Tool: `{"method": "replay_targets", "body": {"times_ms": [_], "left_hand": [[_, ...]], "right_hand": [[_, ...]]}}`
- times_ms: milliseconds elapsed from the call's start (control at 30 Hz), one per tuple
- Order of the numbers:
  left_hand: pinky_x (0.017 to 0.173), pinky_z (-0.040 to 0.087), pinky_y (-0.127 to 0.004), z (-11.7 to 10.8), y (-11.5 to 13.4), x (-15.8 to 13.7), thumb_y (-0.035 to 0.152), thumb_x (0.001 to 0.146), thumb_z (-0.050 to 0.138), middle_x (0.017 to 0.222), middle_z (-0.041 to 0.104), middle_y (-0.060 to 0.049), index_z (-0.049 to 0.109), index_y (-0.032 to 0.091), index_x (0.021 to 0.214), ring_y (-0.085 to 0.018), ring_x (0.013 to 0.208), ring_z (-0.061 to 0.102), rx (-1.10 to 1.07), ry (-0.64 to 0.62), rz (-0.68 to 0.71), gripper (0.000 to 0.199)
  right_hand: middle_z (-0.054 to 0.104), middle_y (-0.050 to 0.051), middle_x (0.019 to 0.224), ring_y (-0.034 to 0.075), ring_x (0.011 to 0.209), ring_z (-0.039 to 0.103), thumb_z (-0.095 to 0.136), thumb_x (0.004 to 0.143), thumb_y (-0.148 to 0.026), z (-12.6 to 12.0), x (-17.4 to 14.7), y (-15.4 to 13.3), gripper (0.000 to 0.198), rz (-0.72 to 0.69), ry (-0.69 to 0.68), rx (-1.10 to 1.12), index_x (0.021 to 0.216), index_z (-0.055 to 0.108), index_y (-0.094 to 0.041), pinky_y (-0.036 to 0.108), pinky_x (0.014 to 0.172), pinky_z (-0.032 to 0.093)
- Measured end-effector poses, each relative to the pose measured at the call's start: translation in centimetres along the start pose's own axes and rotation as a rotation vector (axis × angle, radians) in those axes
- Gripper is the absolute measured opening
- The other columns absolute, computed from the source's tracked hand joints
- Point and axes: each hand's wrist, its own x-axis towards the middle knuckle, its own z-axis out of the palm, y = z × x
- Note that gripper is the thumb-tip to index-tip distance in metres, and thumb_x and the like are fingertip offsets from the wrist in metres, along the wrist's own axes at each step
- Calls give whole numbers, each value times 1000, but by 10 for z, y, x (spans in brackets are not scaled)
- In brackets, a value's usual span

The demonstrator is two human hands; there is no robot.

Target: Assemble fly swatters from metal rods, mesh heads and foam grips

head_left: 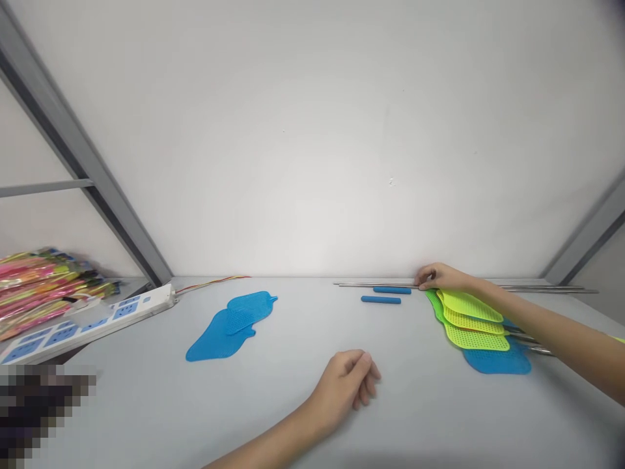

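My right hand [441, 277] reaches to the back of the table, its fingertips closed on the thin metal rods [359, 284] lying along the wall. Beneath that forearm is a fanned stack of yellow-green fly swatter heads [476, 337], with a blue swatter head [498, 363] under them and metal rods sticking out to the right. My left hand [346, 383] rests over the middle front of the table, fingers curled in, holding nothing that I can see. Two short blue tubes [381, 299] lie by the rods. Farther left, two blue swatter heads [219, 335] overlap.
A white power strip [151, 309] runs along the table's left edge, with a red and yellow cord [212, 284] behind it. Beyond it are packets of colourful items [43, 283]. A white wall panel [312, 143] closes off the back, between grey frame posts [112, 189].
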Motion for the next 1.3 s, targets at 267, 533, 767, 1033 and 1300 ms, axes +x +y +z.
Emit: {"method": "replay_targets", "body": {"times_ms": [267,533,767,1033,1300], "left_hand": [[37,30,-16,-5,0,5,49,78,33,51,49,0,54,11,70,-5,40,42,-71,-43,-87,44],[37,30,-17,-14,0,9,46,80,31,51,50,-1,53,12,70,-6,40,44,-66,-32,-94,42],[71,41,-25,-27,47,-3,30,84,27,76,58,-5,59,18,81,-14,74,52,549,-83,240,34],[94,28,-39,-42,53,11,26,80,39,127,33,-12,27,14,126,-25,118,25,1296,334,741,49],[51,37,-28,-40,12,13,15,82,34,59,51,1,48,18,71,-14,53,49,1590,375,570,18]], "right_hand": [[61,4,77,18,74,54,69,50,-34,6,8,0,20,-68,9,-22,62,67,-17,27,71,41],[62,4,82,20,80,52,61,62,-38,0,0,-12,22,-80,139,-60,73,65,-20,29,74,39],[63,4,77,19,73,53,59,66,-34,-12,-13,-43,28,-74,145,-137,90,64,-21,28,65,40],[62,5,78,21,73,54,53,68,-35,33,-40,-125,24,-78,23,-177,85,66,-26,29,66,41],[61,0,87,18,77,54,43,71,-51,91,-68,-152,35,228,-282,-146,89,63,-28,23,64,40]]}}
